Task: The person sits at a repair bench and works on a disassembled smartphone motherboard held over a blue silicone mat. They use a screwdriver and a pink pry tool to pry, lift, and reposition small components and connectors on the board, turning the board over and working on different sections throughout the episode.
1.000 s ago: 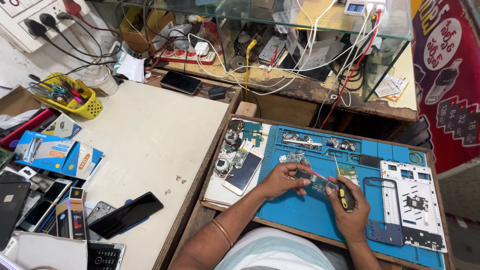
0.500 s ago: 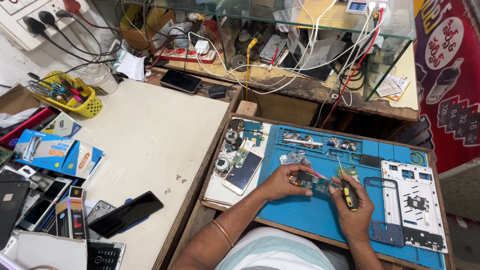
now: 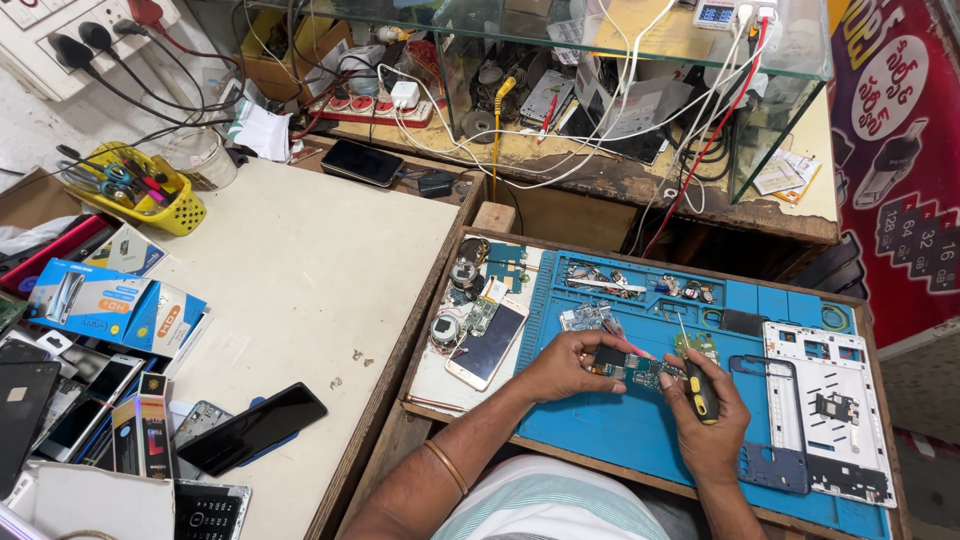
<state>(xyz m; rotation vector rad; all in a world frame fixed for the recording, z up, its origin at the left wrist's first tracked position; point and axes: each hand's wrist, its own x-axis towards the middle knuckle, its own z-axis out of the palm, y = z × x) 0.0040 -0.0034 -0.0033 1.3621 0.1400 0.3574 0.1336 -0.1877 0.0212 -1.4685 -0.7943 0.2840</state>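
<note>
My left hand [image 3: 563,366] pinches a small green circuit board [image 3: 632,369] flat against the blue work mat [image 3: 620,430]. My right hand [image 3: 705,420] grips a screwdriver [image 3: 697,380] with a black and yellow handle, its thin shaft pointing up and away from me. The screwdriver's handle sits just right of the board. A pair of pink-handled tweezers [image 3: 625,338] lies on the mat just beyond my left fingers. A gold bangle circles my left wrist.
A white phone [image 3: 488,342] lies face up left of the mat. A white phone frame [image 3: 825,405] and a blue one [image 3: 770,425] rest at the right. Small parts fill the mat's top trays. Phones and boxes crowd the left table [image 3: 300,270]. Cables hang behind.
My right hand with the screwdriver has shifted slightly left, closer to the circuit board. The left hand stays on the board.
</note>
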